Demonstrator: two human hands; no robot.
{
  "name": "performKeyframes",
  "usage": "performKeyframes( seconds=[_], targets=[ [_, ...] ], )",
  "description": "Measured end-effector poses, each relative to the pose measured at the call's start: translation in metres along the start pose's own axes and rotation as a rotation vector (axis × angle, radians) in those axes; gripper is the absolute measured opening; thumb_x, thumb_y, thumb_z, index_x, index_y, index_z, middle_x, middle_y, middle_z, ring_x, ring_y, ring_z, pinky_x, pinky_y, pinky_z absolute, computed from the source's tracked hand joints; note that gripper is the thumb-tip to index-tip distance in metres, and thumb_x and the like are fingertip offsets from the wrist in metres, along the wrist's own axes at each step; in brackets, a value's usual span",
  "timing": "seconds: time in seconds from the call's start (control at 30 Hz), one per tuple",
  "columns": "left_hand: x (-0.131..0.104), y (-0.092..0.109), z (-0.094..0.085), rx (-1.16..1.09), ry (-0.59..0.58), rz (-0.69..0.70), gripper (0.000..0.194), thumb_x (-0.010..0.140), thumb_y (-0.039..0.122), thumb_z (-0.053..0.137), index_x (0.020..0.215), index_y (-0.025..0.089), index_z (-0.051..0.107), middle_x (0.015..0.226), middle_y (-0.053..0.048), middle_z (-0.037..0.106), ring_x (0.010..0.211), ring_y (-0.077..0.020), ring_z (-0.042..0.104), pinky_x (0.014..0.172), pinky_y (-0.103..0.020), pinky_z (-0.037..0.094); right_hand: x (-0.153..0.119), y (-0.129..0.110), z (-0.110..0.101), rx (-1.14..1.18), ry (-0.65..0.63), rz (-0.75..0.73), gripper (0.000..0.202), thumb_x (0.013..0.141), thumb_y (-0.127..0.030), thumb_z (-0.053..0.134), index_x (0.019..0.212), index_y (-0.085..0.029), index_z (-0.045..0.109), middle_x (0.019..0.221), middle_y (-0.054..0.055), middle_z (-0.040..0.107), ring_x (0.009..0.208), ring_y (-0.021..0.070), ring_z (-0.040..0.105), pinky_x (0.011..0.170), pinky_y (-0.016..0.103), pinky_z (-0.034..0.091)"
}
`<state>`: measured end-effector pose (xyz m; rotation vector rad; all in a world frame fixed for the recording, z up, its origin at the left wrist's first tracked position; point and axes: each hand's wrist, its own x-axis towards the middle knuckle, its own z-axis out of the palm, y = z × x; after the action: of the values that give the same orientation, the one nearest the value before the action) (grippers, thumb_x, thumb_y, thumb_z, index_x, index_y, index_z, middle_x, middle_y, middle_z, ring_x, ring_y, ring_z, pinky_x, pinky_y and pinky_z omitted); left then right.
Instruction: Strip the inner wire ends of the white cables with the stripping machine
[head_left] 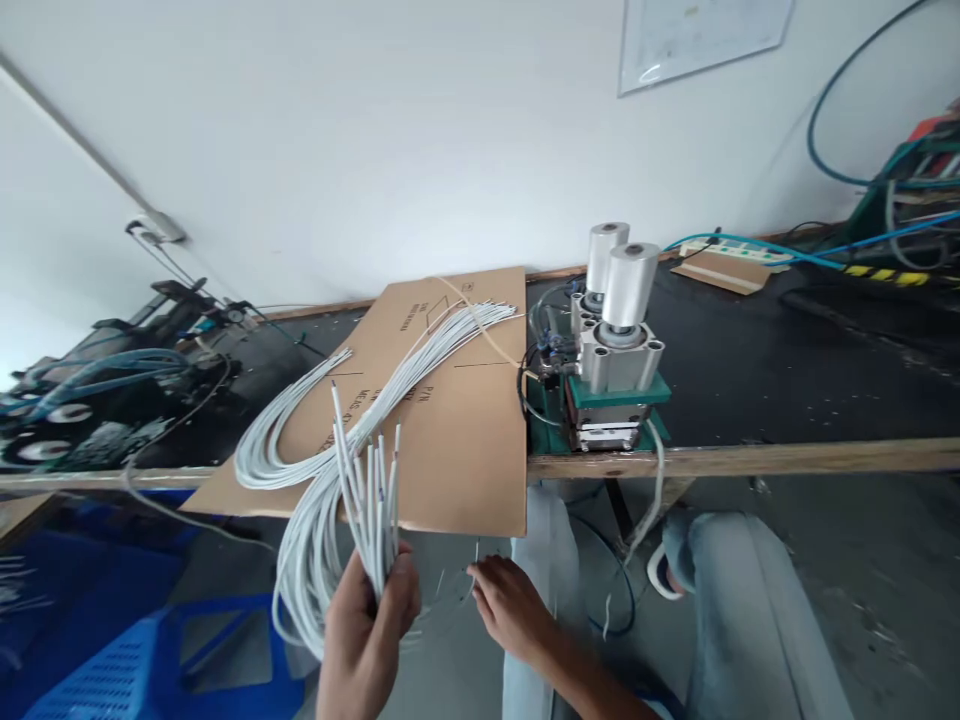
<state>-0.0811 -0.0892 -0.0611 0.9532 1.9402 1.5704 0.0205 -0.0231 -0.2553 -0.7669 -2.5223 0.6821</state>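
Observation:
My left hand [367, 625] is closed around a bundle of white wires [371, 510], gripped near their cut ends. The ends fan upward out of my fist, and the rest loops down beside it. Lower right of the cardboard's front edge, my right hand [511, 605] is closed, its thumb and fingertips pinched together. A thin sliver shows above those fingertips, too small to name. More white wires [420, 365] lie in a long curved bundle across the flat cardboard sheet [480, 430], with a second looped group [289, 410] on its left.
A pneumatic press [619, 350] with two silver cylinders stands at the bench edge [750, 457], right of the cardboard. Machinery with hoses [112, 380] sits at far left. A blue plastic stool [217, 660] is below. Hoses and a cable hang under the bench near my legs.

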Motion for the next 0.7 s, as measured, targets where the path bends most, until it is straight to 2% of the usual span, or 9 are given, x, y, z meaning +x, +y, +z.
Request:
performKeyframes(
  seconds=[0.13, 0.2, 0.27, 0.37, 0.47, 0.6, 0.7],
  targets=[
    [0.003, -0.001, 0.008, -0.010, -0.132, 0.005, 0.035, 0.094, 0.053, 0.060, 0.083, 0.020, 0.057, 0.056, 0.009, 0.039, 0.046, -0.0100, 0.036, 0.044, -0.020, 0.034, 0.020, -0.001, 0.049, -0.054, -0.180, -0.117, 0.024, 0.080, -0.003, 0.061, 0.100, -0.016, 0.066, 0.087, 0.009, 0.076, 0.078, 0.0263, 0.072, 0.072, 0.033, 0.053],
    [0.005, 0.000, 0.012, 0.018, -0.199, 0.030, 0.036, 0.097, 0.052, 0.057, 0.079, 0.020, 0.056, 0.053, 0.008, 0.041, 0.046, -0.0109, 0.038, 0.046, -0.021, 0.036, 0.017, -0.002, 0.062, -0.097, -0.238, -0.140, 0.037, 0.073, -0.002, 0.065, 0.108, -0.016, 0.067, 0.081, 0.009, 0.076, 0.071, 0.0274, 0.072, 0.070, 0.034, 0.053],
    [0.007, 0.001, 0.015, 0.039, -0.213, 0.061, 0.036, 0.099, 0.048, 0.055, 0.076, 0.020, 0.056, 0.054, 0.007, 0.047, 0.050, -0.0128, 0.044, 0.052, -0.024, 0.040, 0.008, -0.001, 0.066, -0.139, -0.258, -0.123, 0.055, 0.070, -0.002, 0.065, 0.124, -0.013, 0.063, 0.079, 0.011, 0.077, 0.070, 0.0285, 0.072, 0.072, 0.036, 0.052],
    [0.010, 0.000, 0.017, 0.033, -0.155, 0.096, 0.033, 0.097, 0.044, 0.057, 0.075, 0.020, 0.060, 0.058, 0.004, 0.055, 0.056, -0.0159, 0.053, 0.061, -0.027, 0.043, -0.006, 0.004, 0.059, -0.173, -0.240, -0.055, 0.071, 0.072, 0.000, 0.062, 0.141, -0.008, 0.050, 0.085, 0.015, 0.077, 0.074, 0.0277, 0.072, 0.074, 0.036, 0.052],
    [0.011, -0.002, 0.021, 0.013, -0.123, 0.098, 0.029, 0.096, 0.041, 0.059, 0.078, 0.019, 0.064, 0.058, 0.004, 0.059, 0.058, -0.0170, 0.056, 0.063, -0.028, 0.043, -0.017, 0.014, 0.041, -0.166, -0.202, -0.003, 0.067, 0.077, 0.002, 0.058, 0.142, -0.008, 0.048, 0.095, 0.016, 0.076, 0.082, 0.0269, 0.071, 0.077, 0.034, 0.051],
    [0.011, -0.002, 0.026, -0.011, -0.124, 0.082, 0.022, 0.092, 0.039, 0.063, 0.083, 0.018, 0.066, 0.059, 0.004, 0.062, 0.059, -0.0175, 0.059, 0.064, -0.027, 0.044, -0.027, 0.026, 0.019, -0.142, -0.157, 0.008, 0.046, 0.083, 0.000, 0.059, 0.127, -0.010, 0.059, 0.107, 0.017, 0.073, 0.101, 0.0293, 0.067, 0.091, 0.037, 0.048],
    [0.011, 0.000, 0.027, -0.005, -0.131, 0.077, 0.023, 0.091, 0.039, 0.064, 0.080, 0.019, 0.066, 0.059, 0.003, 0.064, 0.060, -0.0182, 0.060, 0.064, -0.027, 0.045, -0.027, 0.030, 0.012, -0.121, -0.125, 0.025, 0.016, 0.089, -0.012, 0.062, 0.104, -0.016, 0.066, 0.098, 0.013, 0.072, 0.101, 0.0304, 0.064, 0.095, 0.041, 0.047]
  ],
)
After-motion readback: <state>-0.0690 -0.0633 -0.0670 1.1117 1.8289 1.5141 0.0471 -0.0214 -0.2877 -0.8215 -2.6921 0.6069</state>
